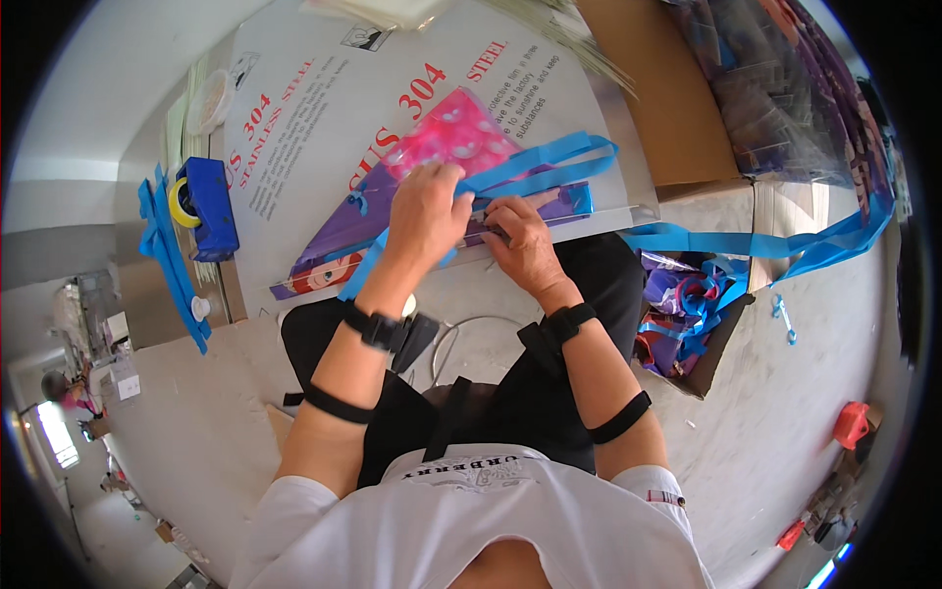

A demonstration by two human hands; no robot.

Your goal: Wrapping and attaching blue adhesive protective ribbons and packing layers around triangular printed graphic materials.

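Observation:
A purple printed plastic sheet (343, 221) with a pink dotted panel (461, 133) lies across the near edge of the table. Over it runs a blue ribbon (549, 162), looped at the right and passing under my left hand (424, 214). That hand is closed, its thumb and fingers pressed together at the ribbon, though the fingertips are partly hidden. My right hand (525, 240) is just to its right, fingers curled and pinching the sheet's near edge. Another end of ribbon shows below my left wrist.
A blue tape dispenser (208, 208) and more blue ribbon (169, 260) are at the table's left. Thin pale sticks (579, 44) lie at the far side. To the right are a cardboard box (657, 88) of plastic packets and a lower box (706, 368) with purple and blue pieces.

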